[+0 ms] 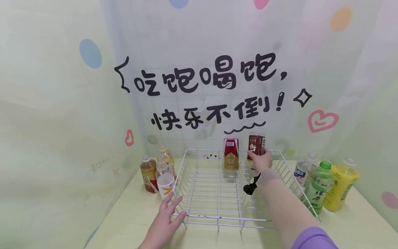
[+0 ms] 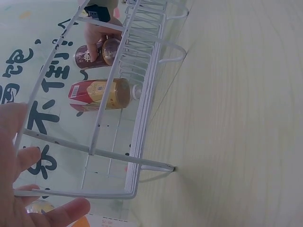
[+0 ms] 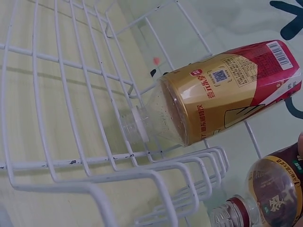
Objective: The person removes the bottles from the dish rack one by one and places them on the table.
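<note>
My right hand point(image 1: 262, 161) grips a dark red-labelled plastic bottle point(image 1: 256, 142) at the back right of the white wire rack point(image 1: 228, 218). The bottle is upside down; its bare neck point(image 3: 232, 215) points down among the wires in the right wrist view. To its left a red-and-gold-labelled bottle point(image 1: 231, 154) stands inverted in the rack, neck point(image 3: 135, 124) down, against the back. My left hand point(image 1: 163, 221) is at the rack's front left corner, fingers spread and nearly straight, holding nothing; in the left wrist view its fingers point(image 2: 68, 213) overlap the rim wires.
Left of the rack stand a red-and-brown-labelled bottle point(image 1: 149, 174), a yellow-labelled bottle point(image 1: 166, 155) and a white cup-like container point(image 1: 166, 181). On the right are a clear bottle point(image 1: 301, 169), a green bottle point(image 1: 318, 186) and a yellow bottle point(image 1: 340, 186). A printed curtain point(image 1: 199, 34) hangs behind.
</note>
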The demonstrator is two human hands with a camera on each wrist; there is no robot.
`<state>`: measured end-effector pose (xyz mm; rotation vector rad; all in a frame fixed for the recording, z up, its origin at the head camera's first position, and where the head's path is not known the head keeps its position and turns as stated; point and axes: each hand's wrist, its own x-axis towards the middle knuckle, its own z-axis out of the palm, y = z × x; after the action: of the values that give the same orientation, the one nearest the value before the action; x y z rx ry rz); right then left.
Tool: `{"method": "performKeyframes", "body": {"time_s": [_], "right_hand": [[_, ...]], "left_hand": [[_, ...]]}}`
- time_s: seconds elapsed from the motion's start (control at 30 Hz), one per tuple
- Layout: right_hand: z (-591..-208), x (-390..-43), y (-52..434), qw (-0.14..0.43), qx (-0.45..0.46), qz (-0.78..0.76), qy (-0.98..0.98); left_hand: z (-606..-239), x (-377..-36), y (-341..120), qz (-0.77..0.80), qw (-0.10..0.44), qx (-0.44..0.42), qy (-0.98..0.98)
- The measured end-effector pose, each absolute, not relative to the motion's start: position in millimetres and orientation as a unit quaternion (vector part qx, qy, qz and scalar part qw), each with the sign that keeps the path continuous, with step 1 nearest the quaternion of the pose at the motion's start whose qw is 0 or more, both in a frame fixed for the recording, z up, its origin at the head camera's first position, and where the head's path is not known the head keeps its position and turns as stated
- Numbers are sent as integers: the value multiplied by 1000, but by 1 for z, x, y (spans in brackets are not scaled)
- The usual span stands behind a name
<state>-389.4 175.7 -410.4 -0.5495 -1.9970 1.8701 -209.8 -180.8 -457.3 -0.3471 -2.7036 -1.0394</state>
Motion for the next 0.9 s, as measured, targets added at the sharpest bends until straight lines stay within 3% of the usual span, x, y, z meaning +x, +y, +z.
{"method": "performKeyframes", "body": {"time_s": [0.9], "right_hand": [[-364, -341, 184, 112, -93, 701, -698]], "left_hand": [[-457, -211, -180, -368, 107, -116, -916]]}}
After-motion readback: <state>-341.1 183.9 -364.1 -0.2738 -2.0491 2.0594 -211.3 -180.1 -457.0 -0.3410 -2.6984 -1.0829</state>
